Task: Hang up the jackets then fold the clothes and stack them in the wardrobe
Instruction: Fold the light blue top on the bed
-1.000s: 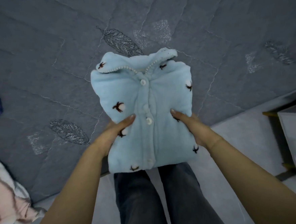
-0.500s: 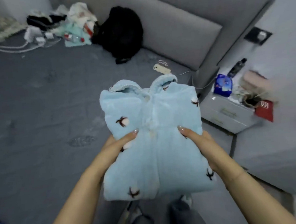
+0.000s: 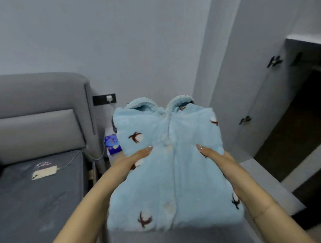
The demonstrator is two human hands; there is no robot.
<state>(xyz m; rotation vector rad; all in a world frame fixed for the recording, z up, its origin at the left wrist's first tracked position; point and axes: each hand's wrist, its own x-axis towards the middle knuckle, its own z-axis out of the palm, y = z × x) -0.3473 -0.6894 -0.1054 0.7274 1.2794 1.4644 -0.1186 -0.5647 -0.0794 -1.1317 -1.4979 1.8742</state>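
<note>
You hold the folded top (image 3: 170,170) out in front of you, in the air, between the bed and the wardrobe, with the collar pointing away from you. It is pale blue fleece, buttoned down the middle, with small brown-and-white motifs scattered over it. Your left hand (image 3: 128,164) grips its left edge: the thumb lies on top near the button line and the fingers are curled underneath, out of sight. Your right hand (image 3: 218,160) grips the right edge the same way, thumb on top, fingers tucked below the cloth. Both forearms reach in from the bottom of the view.

To the left lies the bed (image 3: 29,206) with a grey quilted cover and a padded grey headboard (image 3: 33,111). A phone (image 3: 44,172) rests on the cover near the headboard, a cable running from it. Behind the top, partly hidden by it, stands a blue box (image 3: 111,143). A dark wall socket (image 3: 104,99) with a white plug sits above it. To the right, the wardrobe (image 3: 308,130) stands open, its pale door (image 3: 259,105) swung outward and its inside dark.
</note>
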